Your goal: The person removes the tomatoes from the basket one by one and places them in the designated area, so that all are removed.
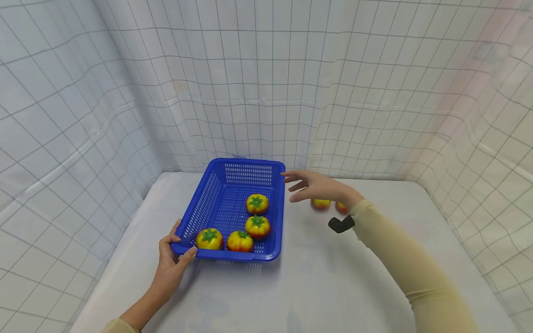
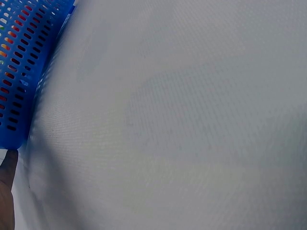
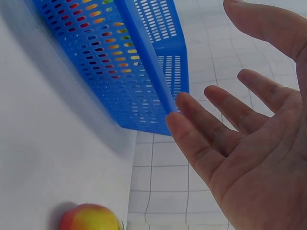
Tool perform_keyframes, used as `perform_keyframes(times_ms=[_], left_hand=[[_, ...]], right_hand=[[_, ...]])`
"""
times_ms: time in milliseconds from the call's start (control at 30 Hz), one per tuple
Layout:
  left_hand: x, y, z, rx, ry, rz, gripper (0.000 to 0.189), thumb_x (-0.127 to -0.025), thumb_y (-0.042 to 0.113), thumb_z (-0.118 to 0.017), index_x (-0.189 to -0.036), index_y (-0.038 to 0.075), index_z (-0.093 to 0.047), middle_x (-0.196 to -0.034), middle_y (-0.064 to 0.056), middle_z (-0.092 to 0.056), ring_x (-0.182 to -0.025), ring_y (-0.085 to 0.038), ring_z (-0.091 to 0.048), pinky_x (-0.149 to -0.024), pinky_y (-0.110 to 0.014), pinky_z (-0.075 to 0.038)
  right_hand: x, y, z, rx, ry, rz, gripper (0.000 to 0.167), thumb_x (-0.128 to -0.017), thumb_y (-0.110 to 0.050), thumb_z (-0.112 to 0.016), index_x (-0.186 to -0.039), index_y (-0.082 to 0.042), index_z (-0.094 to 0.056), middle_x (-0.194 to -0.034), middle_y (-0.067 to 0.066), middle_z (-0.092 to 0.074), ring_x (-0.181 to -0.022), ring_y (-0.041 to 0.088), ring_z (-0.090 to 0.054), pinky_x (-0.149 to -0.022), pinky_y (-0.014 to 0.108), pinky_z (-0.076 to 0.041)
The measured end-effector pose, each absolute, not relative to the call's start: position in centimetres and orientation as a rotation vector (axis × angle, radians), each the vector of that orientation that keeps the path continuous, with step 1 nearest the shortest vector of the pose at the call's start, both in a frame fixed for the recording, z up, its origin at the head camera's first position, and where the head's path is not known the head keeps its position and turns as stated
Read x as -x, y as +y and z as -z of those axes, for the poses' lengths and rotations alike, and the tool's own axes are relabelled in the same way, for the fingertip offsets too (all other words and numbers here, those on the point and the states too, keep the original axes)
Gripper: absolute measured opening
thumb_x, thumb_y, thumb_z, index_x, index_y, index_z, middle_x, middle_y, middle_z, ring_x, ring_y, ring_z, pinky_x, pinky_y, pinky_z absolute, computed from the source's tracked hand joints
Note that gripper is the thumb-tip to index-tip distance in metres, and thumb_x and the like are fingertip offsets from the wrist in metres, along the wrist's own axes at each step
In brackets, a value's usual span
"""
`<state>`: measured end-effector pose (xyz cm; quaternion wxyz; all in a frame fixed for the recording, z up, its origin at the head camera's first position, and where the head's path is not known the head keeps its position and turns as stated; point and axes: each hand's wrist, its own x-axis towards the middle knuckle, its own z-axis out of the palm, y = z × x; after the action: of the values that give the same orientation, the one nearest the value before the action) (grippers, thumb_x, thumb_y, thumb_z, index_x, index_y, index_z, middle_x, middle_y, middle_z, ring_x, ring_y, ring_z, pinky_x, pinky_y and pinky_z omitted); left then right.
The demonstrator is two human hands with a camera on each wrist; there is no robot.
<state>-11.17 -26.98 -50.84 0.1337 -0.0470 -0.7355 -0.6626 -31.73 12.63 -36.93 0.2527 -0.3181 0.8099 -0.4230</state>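
Observation:
A blue plastic basket (image 1: 278,222) with slotted walls sits on the white table. Inside are several glossy yellow-and-red fruits (image 1: 257,203) with green star-shaped tops, tomato-like in look, gathered along its front and right. My left hand (image 1: 168,263) grips the front left corner, thumb on the front rim and fingers at the side; the left wrist view catches only part of a finger (image 2: 7,177) against the basket. Over the table beside the right rim, my right hand (image 1: 318,187) holds nothing, its fingers spread and lightly bent. In the right wrist view its palm (image 3: 268,163) shows bare.
Two more such fruits, one yellow-red (image 1: 320,204) and one redder (image 1: 342,208), lie on the table right of the basket, partly hidden by the right hand and wrist. White grid-lined cloth walls (image 1: 266,92) enclose the table at the back and both sides.

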Motion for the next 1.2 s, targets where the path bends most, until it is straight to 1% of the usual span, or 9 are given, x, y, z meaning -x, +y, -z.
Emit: perform_keyframes(times_ms=[67,133,233,300,400,533,800,1000,1200], left_hand=[[11.2,-27.0,50.9,0.137,-2.125,1.927,0.04,-0.104,0.0,-0.053,-0.123,0.013,-0.021,-0.171,-0.005,-0.004,-0.148,-0.036,-0.017,-0.101,-0.011,-0.039],[11.2,-27.1,50.9,0.134,-2.124,1.929,0.04,-0.105,0.0,-0.053,-0.123,0.013,-0.021,-0.171,-0.006,-0.005,-0.147,-0.037,-0.018,-0.1,-0.011,-0.04],[11.2,-27.1,50.8,0.125,-2.133,1.922,0.04,-0.104,0.0,-0.053,-0.123,0.013,-0.021,-0.171,-0.006,-0.005,-0.147,-0.04,-0.017,-0.1,-0.011,-0.04],[11.2,-27.1,50.8,0.117,-2.141,1.918,0.04,-0.104,-0.001,-0.054,-0.124,0.013,-0.021,-0.171,-0.006,-0.005,-0.148,-0.042,-0.016,-0.099,-0.011,-0.041],[11.1,-27.1,50.7,0.106,-2.152,1.912,0.041,-0.104,-0.001,-0.054,-0.124,0.013,-0.021,-0.171,-0.005,-0.005,-0.148,-0.045,-0.014,-0.099,-0.011,-0.041],[11.1,-27.1,50.6,0.104,-2.164,1.902,0.04,-0.104,0.0,-0.053,-0.123,0.012,-0.02,-0.171,-0.005,-0.004,-0.148,-0.044,-0.013,-0.099,-0.01,-0.039],[11.1,-27.1,50.5,0.096,-2.18,1.887,0.039,-0.105,0.001,-0.053,-0.123,0.012,-0.02,-0.171,-0.004,-0.004,-0.15,-0.04,-0.011,-0.101,-0.008,-0.036],[11.1,-27.0,50.5,0.093,-2.174,1.882,0.04,-0.104,0.0,-0.053,-0.123,0.011,-0.02,-0.171,-0.005,-0.006,-0.149,-0.04,-0.014,-0.101,-0.009,-0.037],[11.1,-26.9,50.6,0.084,-2.183,1.88,0.04,-0.105,0.001,-0.054,-0.124,0.009,-0.019,-0.171,-0.005,-0.006,-0.149,-0.044,-0.013,-0.1,-0.01,-0.038]], right_hand=[[31.9,12.0,36.9,0.881,2.197,1.15,0.077,-0.092,-0.03,-0.076,-0.158,-0.021,-0.036,-0.157,0.007,-0.043,-0.137,0.031,-0.049,-0.106,0.054,-0.045],[32.0,11.4,36.8,0.874,2.203,1.142,0.075,-0.091,-0.031,-0.077,-0.156,-0.025,-0.038,-0.157,0.007,-0.043,-0.137,0.029,-0.049,-0.106,0.054,-0.044],[32.3,10.6,36.9,0.865,2.21,1.134,0.073,-0.09,-0.034,-0.079,-0.153,-0.032,-0.041,-0.155,0.004,-0.046,-0.136,0.026,-0.051,-0.107,0.053,-0.044],[32.5,10.0,37.0,0.866,2.217,1.125,0.075,-0.088,-0.036,-0.08,-0.153,-0.033,-0.042,-0.153,0.001,-0.047,-0.135,0.025,-0.051,-0.106,0.052,-0.044],[32.9,9.0,37.1,0.881,2.222,1.104,0.077,-0.088,-0.037,-0.08,-0.154,-0.031,-0.041,-0.151,-0.001,-0.049,-0.134,0.024,-0.052,-0.106,0.05,-0.045],[33.5,7.6,37.2,0.893,2.226,1.064,0.078,-0.089,-0.033,-0.079,-0.156,-0.028,-0.039,-0.152,0.002,-0.048,-0.135,0.026,-0.052,-0.107,0.049,-0.045],[34.4,5.2,37.1,0.905,2.252,0.997,0.076,-0.09,-0.029,-0.079,-0.155,-0.029,-0.04,-0.153,0.001,-0.048,-0.134,0.023,-0.054,-0.104,0.045,-0.048],[35.1,3.7,37.3,0.939,2.218,0.984,0.073,-0.092,-0.021,-0.077,-0.155,-0.023,-0.041,-0.154,0.01,-0.046,-0.136,0.032,-0.05,-0.105,0.047,-0.047],[35.6,2.5,37.5,0.957,2.236,0.852,0.07,-0.093,-0.017,-0.075,-0.154,-0.024,-0.043,-0.156,0.014,-0.043,-0.138,0.034,-0.047,-0.107,0.049,-0.045]])
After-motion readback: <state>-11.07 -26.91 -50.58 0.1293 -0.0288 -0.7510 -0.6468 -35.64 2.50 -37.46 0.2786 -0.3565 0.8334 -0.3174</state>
